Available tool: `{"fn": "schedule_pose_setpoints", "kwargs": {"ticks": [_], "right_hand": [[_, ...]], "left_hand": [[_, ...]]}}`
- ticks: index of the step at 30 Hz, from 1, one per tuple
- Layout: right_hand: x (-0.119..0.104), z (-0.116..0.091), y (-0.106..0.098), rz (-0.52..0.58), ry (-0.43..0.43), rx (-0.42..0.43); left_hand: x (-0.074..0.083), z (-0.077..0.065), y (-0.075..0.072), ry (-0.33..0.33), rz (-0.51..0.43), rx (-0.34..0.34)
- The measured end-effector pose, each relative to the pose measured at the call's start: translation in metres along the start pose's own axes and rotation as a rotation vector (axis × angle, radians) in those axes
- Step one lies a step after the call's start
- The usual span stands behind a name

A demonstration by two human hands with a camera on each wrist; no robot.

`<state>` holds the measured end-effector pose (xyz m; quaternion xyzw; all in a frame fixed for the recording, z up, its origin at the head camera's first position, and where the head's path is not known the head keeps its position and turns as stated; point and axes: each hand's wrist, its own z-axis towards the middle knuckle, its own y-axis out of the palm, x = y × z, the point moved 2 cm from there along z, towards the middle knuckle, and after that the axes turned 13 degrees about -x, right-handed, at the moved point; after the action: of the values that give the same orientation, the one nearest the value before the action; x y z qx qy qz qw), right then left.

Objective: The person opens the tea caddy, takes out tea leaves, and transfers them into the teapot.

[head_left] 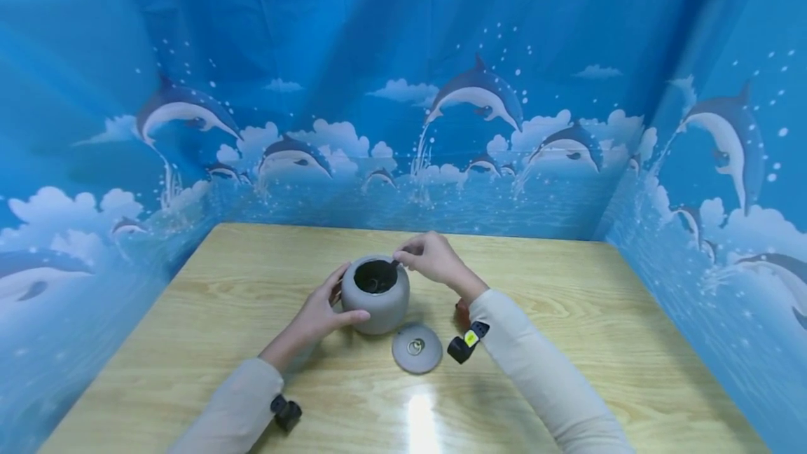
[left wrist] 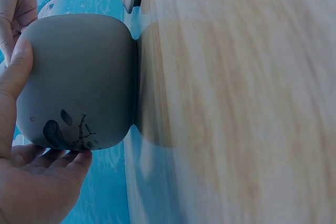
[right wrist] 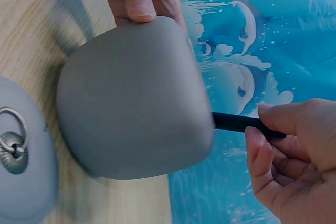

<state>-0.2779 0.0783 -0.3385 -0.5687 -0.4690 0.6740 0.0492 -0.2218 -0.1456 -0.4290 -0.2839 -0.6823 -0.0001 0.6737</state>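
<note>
Stick [right wrist: 231,122] (in right fingers [right wrist: 260,153]) at jar [right wrist: 136,98]

Passage lies behind the jar [head_left: 380,308]; the lid [head_left: 417,359] obstructs front-right.

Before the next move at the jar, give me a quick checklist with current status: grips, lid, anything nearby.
1. Left hand steadying the jar: ok, thumb and fingers grip its sides.
2. Jar upright on the table: ok.
3. Mouth uncovered: ok, the lid lies beside the jar, ring upward.
4. Right hand holding the dark stick: ok, pinched between thumb and fingers.
5. Stick's far end free to move: cannot tell, the jar hides it.
6. Right sleeve clear of the reddish-brown object: cannot tell, they overlap in the head view.
</note>
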Motion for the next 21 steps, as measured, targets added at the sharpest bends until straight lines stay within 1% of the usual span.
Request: {"fn": "schedule_pose_setpoints", "kwargs": {"ticks": [5, 9, 15, 21], "right_hand": [[-0.01, -0.004, -0.008, -0.111, -0.062, 0.041], [-0.017, -0.007, -0.013, -0.168, -0.078, 0.068], [-0.017, -0.007, -0.011, -0.22, -0.075, 0.058], [-0.017, -0.004, -0.008, -0.266, -0.112, 0.056]], "left_hand": [[0.001, 0.0, 0.0, 0.008, 0.004, -0.003], [0.0, 0.0, 0.0, -0.002, 0.011, -0.001], [-0.002, 0.0, 0.0, -0.006, 0.007, -0.001], [-0.003, 0.001, 0.0, -0.011, 0.015, 0.005]]}}
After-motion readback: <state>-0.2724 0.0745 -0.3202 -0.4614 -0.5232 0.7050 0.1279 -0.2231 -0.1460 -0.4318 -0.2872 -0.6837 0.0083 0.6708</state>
